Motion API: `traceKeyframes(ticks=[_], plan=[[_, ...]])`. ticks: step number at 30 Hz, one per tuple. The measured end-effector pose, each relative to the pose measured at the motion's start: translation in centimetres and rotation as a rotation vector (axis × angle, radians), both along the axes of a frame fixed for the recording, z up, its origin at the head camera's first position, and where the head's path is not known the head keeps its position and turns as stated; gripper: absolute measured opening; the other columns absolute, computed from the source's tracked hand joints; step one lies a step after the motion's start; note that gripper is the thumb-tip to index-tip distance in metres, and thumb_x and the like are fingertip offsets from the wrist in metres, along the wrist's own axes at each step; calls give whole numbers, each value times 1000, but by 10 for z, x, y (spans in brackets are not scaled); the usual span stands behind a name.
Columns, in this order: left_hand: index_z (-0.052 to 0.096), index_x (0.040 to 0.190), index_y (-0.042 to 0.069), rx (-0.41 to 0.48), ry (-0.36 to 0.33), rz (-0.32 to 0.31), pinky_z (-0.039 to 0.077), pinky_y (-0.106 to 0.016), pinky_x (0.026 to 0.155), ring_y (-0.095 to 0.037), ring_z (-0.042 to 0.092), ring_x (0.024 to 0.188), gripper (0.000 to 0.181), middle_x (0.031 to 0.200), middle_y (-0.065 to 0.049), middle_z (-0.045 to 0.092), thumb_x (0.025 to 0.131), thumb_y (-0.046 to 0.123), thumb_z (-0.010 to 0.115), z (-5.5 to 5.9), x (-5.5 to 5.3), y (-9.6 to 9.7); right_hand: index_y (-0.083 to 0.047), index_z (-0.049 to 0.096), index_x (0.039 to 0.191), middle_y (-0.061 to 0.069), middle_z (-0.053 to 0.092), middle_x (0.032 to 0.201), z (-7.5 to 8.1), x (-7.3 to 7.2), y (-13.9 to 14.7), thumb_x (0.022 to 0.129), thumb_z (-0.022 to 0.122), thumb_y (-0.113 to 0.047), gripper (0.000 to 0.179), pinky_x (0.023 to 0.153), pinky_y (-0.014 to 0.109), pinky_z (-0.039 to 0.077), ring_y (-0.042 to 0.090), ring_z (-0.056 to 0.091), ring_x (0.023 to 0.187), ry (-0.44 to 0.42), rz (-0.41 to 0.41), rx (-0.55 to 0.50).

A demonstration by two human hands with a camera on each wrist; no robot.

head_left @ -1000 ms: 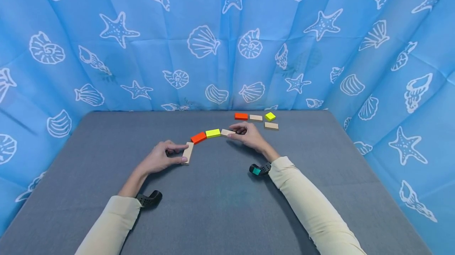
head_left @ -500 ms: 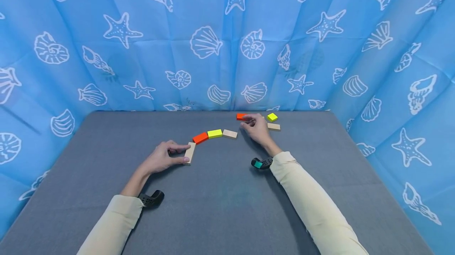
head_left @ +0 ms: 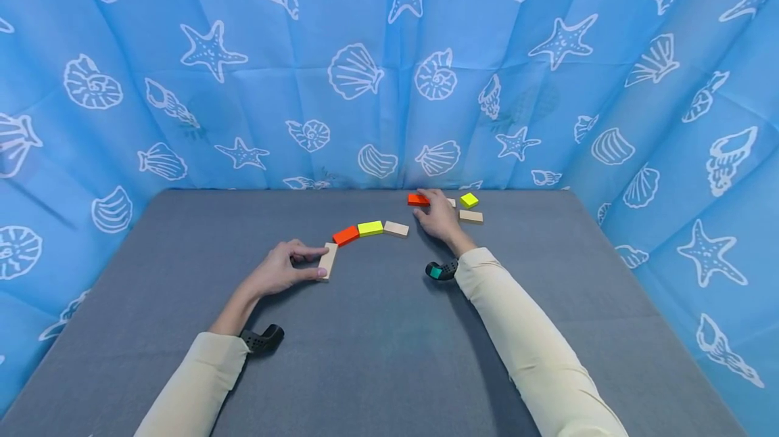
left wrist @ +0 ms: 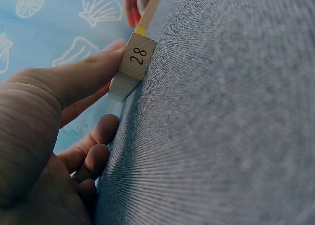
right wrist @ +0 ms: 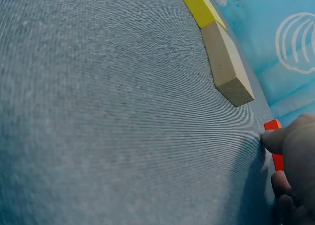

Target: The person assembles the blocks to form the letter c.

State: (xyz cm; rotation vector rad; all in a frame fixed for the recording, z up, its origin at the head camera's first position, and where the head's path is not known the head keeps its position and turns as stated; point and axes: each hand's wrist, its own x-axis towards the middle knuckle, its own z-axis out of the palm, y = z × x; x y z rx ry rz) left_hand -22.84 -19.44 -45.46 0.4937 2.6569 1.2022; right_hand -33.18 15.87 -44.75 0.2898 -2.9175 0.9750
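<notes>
While the left hand (head_left: pixel 282 266) pinches a pale block (head_left: pixel 328 262) between thumb and forefinger, nearer the counter's (head_left: pixel 377 349) left edge than its right, the right hand (head_left: pixel 441 218) reaches about a red block (head_left: pixel 416 200) near the far edge; whether its fingers are clamped there I cannot tell. Both blocks look light, stiff and sturdy, smooth enough to slide, probably best held by opposite narrow sides.

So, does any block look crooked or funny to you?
A little: the back yellow block sits turned cornerwise, while the plain wooden block just in front of it lies nearly straight. I see nothing spilled or broken.
</notes>
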Motion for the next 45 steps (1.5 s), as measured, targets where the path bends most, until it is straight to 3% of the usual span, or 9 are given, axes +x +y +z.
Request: traceKeyframes(ticks=[13,20,26,35,45], plan=[[71,132,20,11,4,6,40,-39,80,-24,51,95,53,104,-5,62,84,38,84,0,0,-1,0,63,134,20,57,128,-9,0,-1,99,67,-12,37,103,48,41,36,54,117,53,-108,-57],[70,133,19,15,27,-16,40,-38,79,-22,50,92,52,103,-4,62,86,36,83,-2,0,-1,3,64,132,20,60,124,-6,8,6,96,70,-9,38,78,37,47,29,57,90,84,-96,-152],[70,133,19,26,27,-25,41,-39,79,-22,50,92,51,102,-4,62,86,36,83,-2,0,-2,0,67,129,18,60,117,0,26,8,95,73,-11,36,76,34,44,27,55,89,115,-58,-217],[70,133,19,15,30,-21,40,-38,77,-23,49,90,51,100,-4,60,86,36,83,-2,1,-1,-3,71,122,13,64,109,13,77,-12,90,78,-12,33,79,38,47,27,59,92,103,117,-244],[70,134,21,-8,27,-11,40,-38,78,-24,50,92,52,102,-5,61,86,37,83,-1,0,-1,-6,73,116,3,61,97,4,117,-47,89,79,-12,28,70,27,44,19,55,80,30,380,-202]])
